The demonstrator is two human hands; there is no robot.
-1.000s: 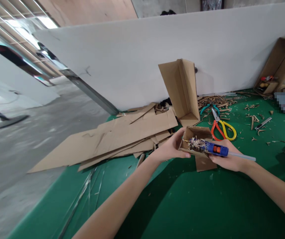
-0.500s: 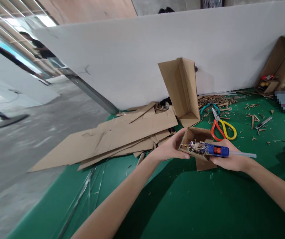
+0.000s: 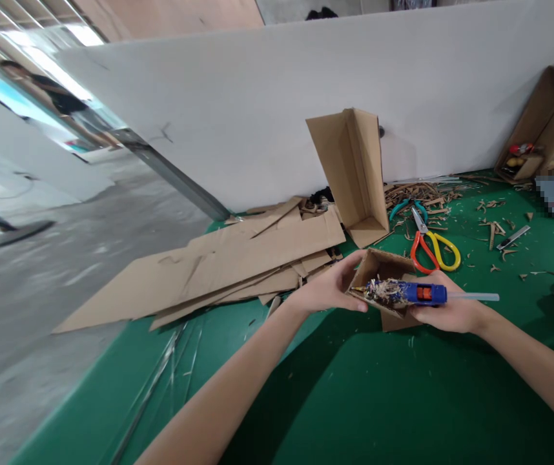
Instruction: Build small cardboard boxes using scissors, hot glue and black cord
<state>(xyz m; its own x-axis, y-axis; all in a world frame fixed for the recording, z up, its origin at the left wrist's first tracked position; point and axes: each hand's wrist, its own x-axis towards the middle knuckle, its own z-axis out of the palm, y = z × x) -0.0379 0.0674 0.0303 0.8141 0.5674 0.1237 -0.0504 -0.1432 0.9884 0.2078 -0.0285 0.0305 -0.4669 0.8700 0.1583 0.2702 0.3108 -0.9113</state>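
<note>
A small open cardboard box [image 3: 387,259] is gripped at its left side by my left hand [image 3: 331,287], thumb in front and fingers behind. In my right hand [image 3: 451,310] is a blue hot glue gun [image 3: 425,294], its front crusted with stringy debris and a clear glue stick [image 3: 480,297] poking out of its rear. The nozzle points left, at or just over the box's near left edge; whether it touches cannot be told. Below the box a cardboard flap [image 3: 396,321] shows. My right fingers are partly hidden behind the gun.
Red-and-yellow scissors [image 3: 434,248] and teal-handled pliers [image 3: 407,208] lie behind the box. A tall folded cardboard piece [image 3: 354,174] stands against the white partition [image 3: 238,116]. Flat cardboard sheets [image 3: 238,258] are stacked left. A utility knife [image 3: 513,237] lies right among scraps. A person [image 3: 59,97] is far left.
The glue gun and my right hand have shifted very slightly right, and the box has tilted a little. The person in the background has moved left.
</note>
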